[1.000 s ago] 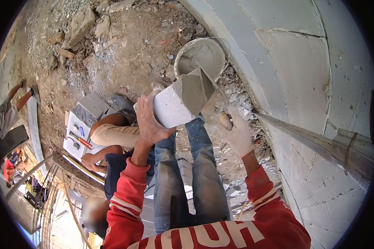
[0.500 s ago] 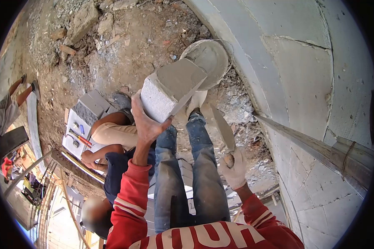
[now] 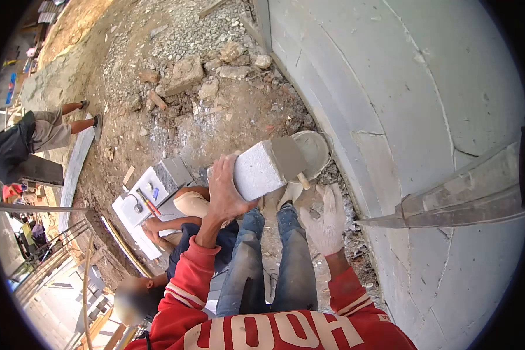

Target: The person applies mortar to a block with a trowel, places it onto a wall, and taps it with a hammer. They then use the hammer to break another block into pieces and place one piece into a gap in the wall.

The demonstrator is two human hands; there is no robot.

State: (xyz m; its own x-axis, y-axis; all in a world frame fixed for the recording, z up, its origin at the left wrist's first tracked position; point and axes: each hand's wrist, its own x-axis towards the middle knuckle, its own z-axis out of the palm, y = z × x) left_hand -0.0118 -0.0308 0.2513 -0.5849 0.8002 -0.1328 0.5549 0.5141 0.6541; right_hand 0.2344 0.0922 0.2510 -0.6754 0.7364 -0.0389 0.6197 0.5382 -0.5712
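Note:
My bare left hand [image 3: 223, 188] grips a pale lightweight concrete block [image 3: 256, 171] by its near left end and holds it up in front of my legs. Grey wet mortar [image 3: 289, 156] coats the block's far face. To the right, my right hand [image 3: 325, 226] wears a whitish work glove; its fingers are spread with nothing in them. Just beyond those fingers, a trowel handle [image 3: 303, 181] sticks out beside the block, its blade hidden from me. Behind the block stands a round bucket [image 3: 316, 149] with mortar in it, partly covered.
A grey block wall [image 3: 361, 105] runs along my right, with a long metal bar [image 3: 449, 210] jutting across it. At my left a person [image 3: 184, 233] crouches by blocks with tools on them [image 3: 149, 201]. Another person [image 3: 46, 131] stands farther off. Rubble [image 3: 184, 76] lies ahead.
My right hand has let go of the trowel, which now lies beside the block near the bucket. The view has tilted up, showing more ground ahead. The block stays in my left hand.

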